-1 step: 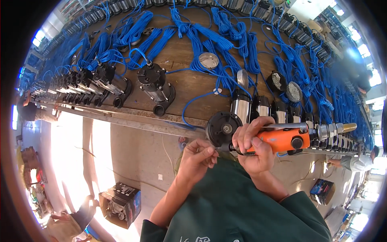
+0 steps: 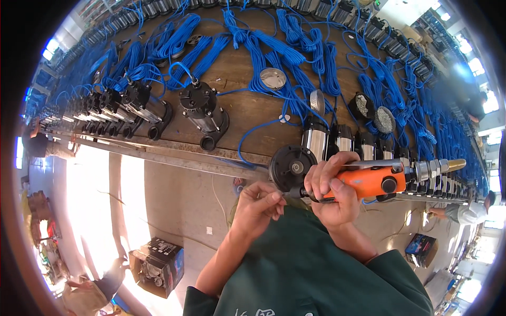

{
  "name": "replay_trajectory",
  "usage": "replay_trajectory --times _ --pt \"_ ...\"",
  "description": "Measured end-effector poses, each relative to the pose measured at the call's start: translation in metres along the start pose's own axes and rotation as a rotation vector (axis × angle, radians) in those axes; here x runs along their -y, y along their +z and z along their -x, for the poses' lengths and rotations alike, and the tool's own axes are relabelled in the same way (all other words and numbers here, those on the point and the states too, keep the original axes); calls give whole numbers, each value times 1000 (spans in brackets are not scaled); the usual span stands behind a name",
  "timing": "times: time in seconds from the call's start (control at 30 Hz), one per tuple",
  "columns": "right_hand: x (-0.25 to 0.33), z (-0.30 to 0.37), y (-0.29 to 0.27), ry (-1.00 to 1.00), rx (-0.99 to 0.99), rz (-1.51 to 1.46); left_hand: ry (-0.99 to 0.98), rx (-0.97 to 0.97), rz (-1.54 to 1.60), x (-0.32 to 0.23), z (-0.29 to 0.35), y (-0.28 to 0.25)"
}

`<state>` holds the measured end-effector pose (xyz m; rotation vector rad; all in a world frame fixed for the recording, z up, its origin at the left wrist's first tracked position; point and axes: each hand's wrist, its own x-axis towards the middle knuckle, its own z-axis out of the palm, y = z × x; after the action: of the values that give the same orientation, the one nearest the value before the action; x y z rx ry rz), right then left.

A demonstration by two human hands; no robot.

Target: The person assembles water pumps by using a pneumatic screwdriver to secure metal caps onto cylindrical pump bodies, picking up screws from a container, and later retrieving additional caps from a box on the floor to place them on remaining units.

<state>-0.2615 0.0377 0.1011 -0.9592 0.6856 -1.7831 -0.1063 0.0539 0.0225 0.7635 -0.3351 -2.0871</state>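
My right hand [image 2: 336, 192] is wrapped around an orange air screwdriver [image 2: 371, 181], held level with its black nose toward my left hand. A metal lever runs along the tool's top, and brass and steel fittings are at its far right end. The fingertips of my left hand [image 2: 258, 206] are pinched together beside the nose; whatever they hold is too small to make out. Just beyond both hands, a round black pump end [image 2: 294, 167] with a central bearing faces me at the bench edge. Behind it stands a steel pump body [image 2: 315, 138].
On the wooden bench [image 2: 232, 79] lie bundles of blue cable [image 2: 282, 48] and a shallow metal strainer [image 2: 273, 79]. A black-and-steel pump [image 2: 203, 108] stands left of centre, with more pumps in rows. On the floor is an open carton [image 2: 157, 267]. Another person [image 2: 92, 295] is at lower left.
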Motion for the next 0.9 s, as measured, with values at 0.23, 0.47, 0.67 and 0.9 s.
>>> replay_trajectory --times 0.23,0.47,0.67,0.9 --pt "1 8 -10 57 50 -17 86 -23 -260 13 -4 -10" --pt "-23 9 -31 5 96 139 624 -11 -1075 12 -17 -6" --pt "-41 13 -35 18 173 244 712 -96 -1181 15 -31 -17" --pt "-40 7 -24 7 351 371 614 -83 -1143 11 -31 -22"
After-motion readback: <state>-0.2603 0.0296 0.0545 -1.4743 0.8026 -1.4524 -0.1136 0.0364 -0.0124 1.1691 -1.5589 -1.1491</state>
